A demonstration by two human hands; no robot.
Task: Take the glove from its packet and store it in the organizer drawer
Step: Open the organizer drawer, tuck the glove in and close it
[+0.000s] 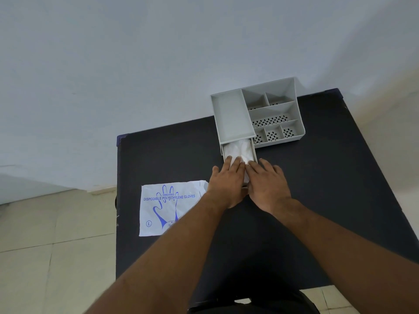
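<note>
A grey organizer (272, 109) stands at the back of the black table (340, 177). Its drawer (255, 152) is pulled out toward me, and a crumpled clear-white glove (240, 149) lies inside it. My left hand (226, 180) and my right hand (268, 183) lie side by side, palms down, over the front part of the drawer, fingertips pressing on the glove. The drawer's front edge is hidden under my hands. The white glove packet (169, 208) with blue print lies flat on the table left of my left hand.
The organizer's open top has several compartments with perforated floors (271, 121). The table's left edge (118, 200) runs just beside the packet, with tiled floor (56, 245) below. A pale wall (158, 64) stands behind the table.
</note>
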